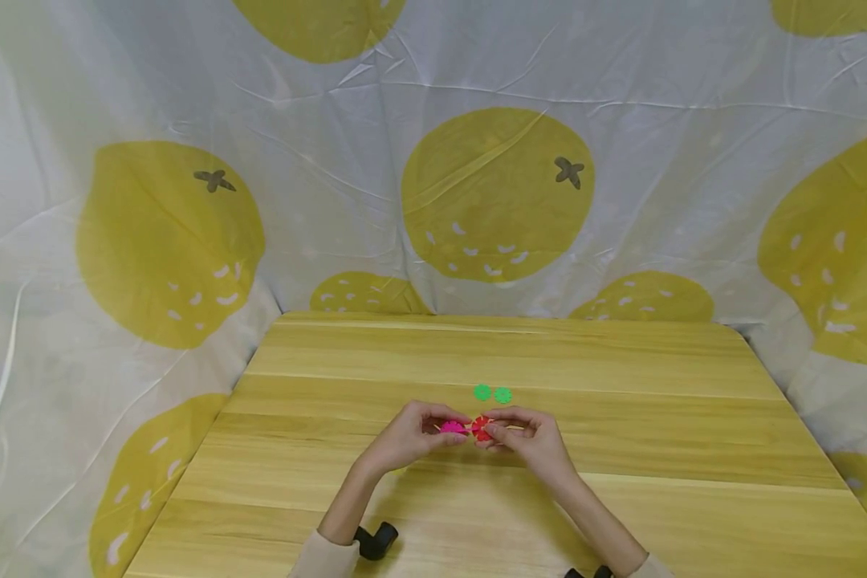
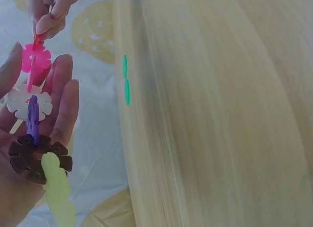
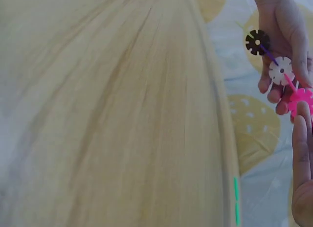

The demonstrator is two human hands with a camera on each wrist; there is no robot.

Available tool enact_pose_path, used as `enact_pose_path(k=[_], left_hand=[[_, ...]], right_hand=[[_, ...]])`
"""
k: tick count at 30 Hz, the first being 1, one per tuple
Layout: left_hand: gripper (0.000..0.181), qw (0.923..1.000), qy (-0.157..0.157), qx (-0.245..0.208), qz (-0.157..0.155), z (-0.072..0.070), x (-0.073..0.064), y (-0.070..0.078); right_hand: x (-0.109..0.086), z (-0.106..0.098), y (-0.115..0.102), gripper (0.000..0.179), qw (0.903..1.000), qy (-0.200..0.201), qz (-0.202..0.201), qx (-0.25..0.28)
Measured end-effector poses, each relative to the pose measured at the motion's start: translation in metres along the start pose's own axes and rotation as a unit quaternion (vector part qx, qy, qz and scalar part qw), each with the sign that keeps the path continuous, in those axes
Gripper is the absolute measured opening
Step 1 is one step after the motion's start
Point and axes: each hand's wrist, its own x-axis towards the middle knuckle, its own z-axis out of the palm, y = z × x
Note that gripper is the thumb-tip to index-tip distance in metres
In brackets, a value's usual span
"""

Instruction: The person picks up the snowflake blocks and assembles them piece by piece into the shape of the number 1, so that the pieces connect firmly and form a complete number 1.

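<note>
Both hands meet above the wooden table (image 1: 376,353), just in front of me. My left hand (image 1: 412,437) holds a chain of slotted plastic discs: a pink disc (image 1: 452,428) at its end, then in the left wrist view a white disc (image 2: 28,102), a purple disc (image 2: 33,117), a brown disc (image 2: 30,158) and a pale yellow-green disc (image 2: 57,188) lying across the fingers. My right hand (image 1: 529,437) pinches a red disc (image 1: 481,427) set edge-on against the pink disc (image 2: 35,58). Two green discs (image 1: 493,393) lie flat on the table just beyond the hands.
A white cloth with big yellow fruit prints (image 1: 498,193) hangs behind and beside the table. Black wrist-camera mounts (image 1: 376,542) show near the front edge. The green discs (image 3: 235,200) appear edge-on in the right wrist view.
</note>
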Motion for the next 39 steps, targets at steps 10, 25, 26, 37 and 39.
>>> enact_pose_path(k=[10,25,26,37,39], left_hand=[[0.035,0.9963,0.079,0.015,0.029,0.007,0.004,0.003],[0.03,0.9922,0.116,0.01,0.046,0.018,0.012,0.002],[0.03,0.9918,0.119,0.008,0.045,0.018,0.012,0.002],[0.024,0.9899,0.138,0.031,0.004,0.012,0.009,-0.002],[0.025,0.9902,0.136,0.03,-0.005,0.01,0.007,-0.003]], right_hand=[[0.006,0.002,0.0,0.038,0.9974,0.048,0.051,0.018],[0.014,0.011,0.001,0.036,0.9938,0.069,0.084,0.02],[0.015,0.011,0.001,0.036,0.9937,0.067,0.087,0.021],[0.031,-0.016,0.0,0.04,0.9876,0.092,0.115,-0.053],[0.036,-0.027,-0.001,0.039,0.984,0.112,0.114,-0.078]])
